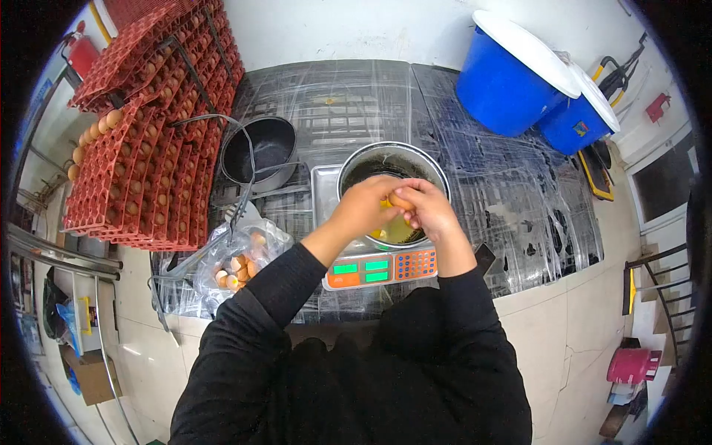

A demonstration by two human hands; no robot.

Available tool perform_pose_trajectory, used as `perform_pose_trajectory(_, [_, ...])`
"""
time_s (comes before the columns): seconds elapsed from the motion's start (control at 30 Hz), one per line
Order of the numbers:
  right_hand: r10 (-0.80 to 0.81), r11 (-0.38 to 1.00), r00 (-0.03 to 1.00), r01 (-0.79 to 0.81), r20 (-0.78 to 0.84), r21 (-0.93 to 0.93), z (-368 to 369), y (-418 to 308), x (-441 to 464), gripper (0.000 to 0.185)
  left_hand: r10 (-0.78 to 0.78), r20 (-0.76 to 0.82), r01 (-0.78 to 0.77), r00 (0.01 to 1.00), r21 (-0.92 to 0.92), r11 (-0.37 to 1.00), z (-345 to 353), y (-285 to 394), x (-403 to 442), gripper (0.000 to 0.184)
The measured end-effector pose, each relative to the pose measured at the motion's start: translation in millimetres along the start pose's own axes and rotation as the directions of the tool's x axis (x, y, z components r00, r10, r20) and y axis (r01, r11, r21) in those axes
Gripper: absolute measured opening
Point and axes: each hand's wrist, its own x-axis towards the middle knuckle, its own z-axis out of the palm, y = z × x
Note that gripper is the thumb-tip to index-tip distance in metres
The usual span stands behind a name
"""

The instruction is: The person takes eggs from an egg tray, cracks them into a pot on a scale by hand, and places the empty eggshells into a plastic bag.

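Note:
Over a round metal pot (347,178), my left hand (365,208) and my right hand (428,207) meet around a brown egg (400,202). Fingers of both hands are closed on its shell. Yellow yolk and clear egg liquid (397,228) show inside the pot below my hands. The pot stands on a scale (380,270) with lit green displays and an orange keypad. To the left of the scale, a clear plastic bag (209,273) holds several broken eggshells (239,265).
Red egg trays (148,170) are stacked high at the left, many holding eggs. A dark empty pot (258,152) sits behind the bag on the plastic-wrapped surface (341,96). Two blue bins (504,78) with white lids stand at the back right.

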Motion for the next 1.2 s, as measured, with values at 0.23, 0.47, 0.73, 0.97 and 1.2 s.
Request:
perform_pose_trajectory(0.23, [0.078,0.975,0.987,-0.104,0.138,0.196,-6.6,26.6,25.4,0.028,-0.246,0.182,0.274,0.952,-0.15,0.95,0.4,-32.8,3.2,0.042])
perform_pose_trajectory(0.47, [0.069,0.969,0.987,-0.102,0.148,0.226,-9.2,39.9,34.1,0.028,-0.306,0.074,0.313,0.949,-0.101,0.944,13.2,-33.8,4.8,0.041])
perform_pose_trajectory(0.73, [0.083,0.957,0.98,-0.129,0.181,0.258,-14.7,48.1,44.4,0.024,-0.335,0.098,0.344,0.937,-0.096,0.934,22.9,-45.0,7.1,0.039])
perform_pose_trajectory(0.97, [0.081,0.969,0.979,-0.122,0.189,0.216,-23.5,57.6,58.1,0.026,-0.271,0.115,0.27,0.956,0.025,0.962,23.1,-43.4,15.0,0.037])
perform_pose_trajectory(1.2, [0.025,0.999,0.999,-0.023,0.045,-0.043,-21.4,49.7,52.1,0.032,-0.137,0.148,0.111,0.979,0.175,0.978,26.4,-50.9,20.1,0.036])
